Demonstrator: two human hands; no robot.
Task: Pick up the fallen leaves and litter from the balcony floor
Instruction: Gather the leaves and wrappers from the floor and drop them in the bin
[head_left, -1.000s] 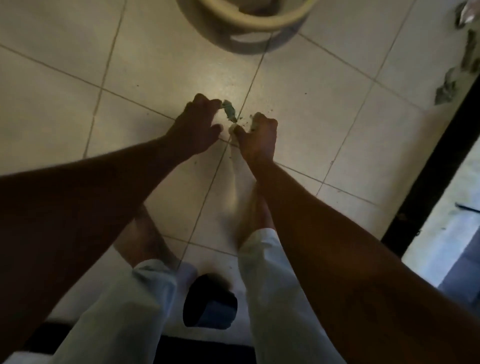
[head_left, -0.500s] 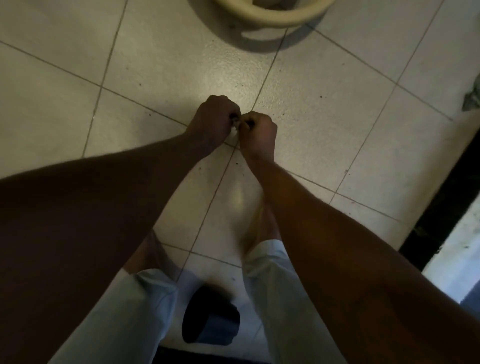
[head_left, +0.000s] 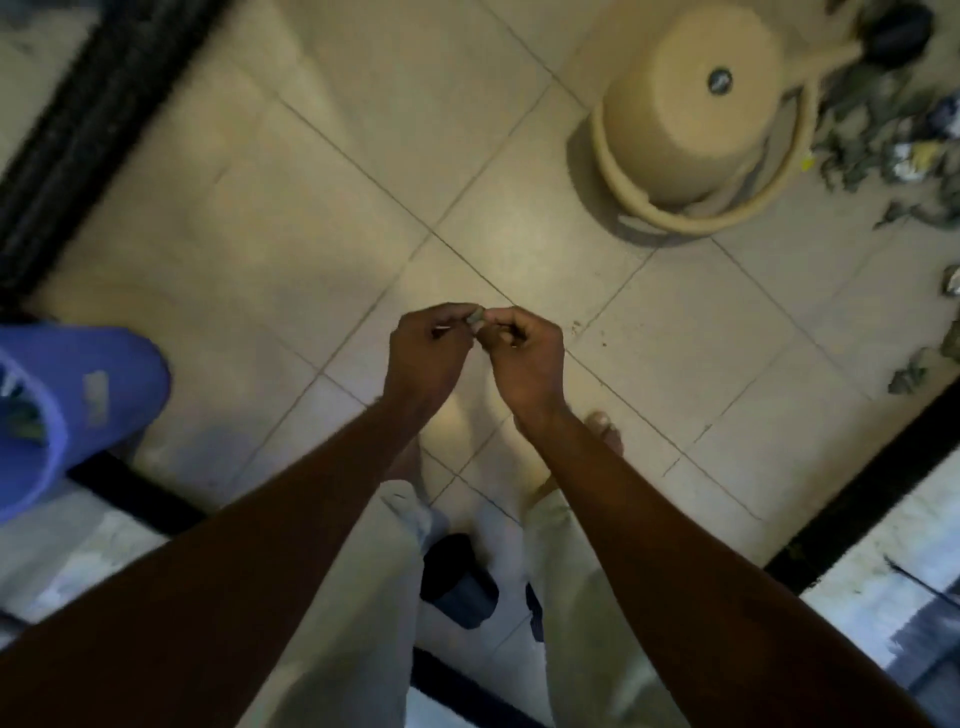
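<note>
Here, mid-frame, the left hand (head_left: 428, 348) and right hand (head_left: 524, 353) meet with curled fingers, pinching a small greenish scrap (head_left: 475, 316), probably leaf; its long axis is too blurred to tell. The pale label on the blue bucket (head_left: 78, 395) is unreadable.

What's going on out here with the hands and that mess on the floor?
A person stands on the tiled floor, left hand and right hand close together, both pinching a small green leaf scrap. More leaves and litter lie heaped at the right, beside an upturned beige bucket. A blue bucket stands at the left.
</note>
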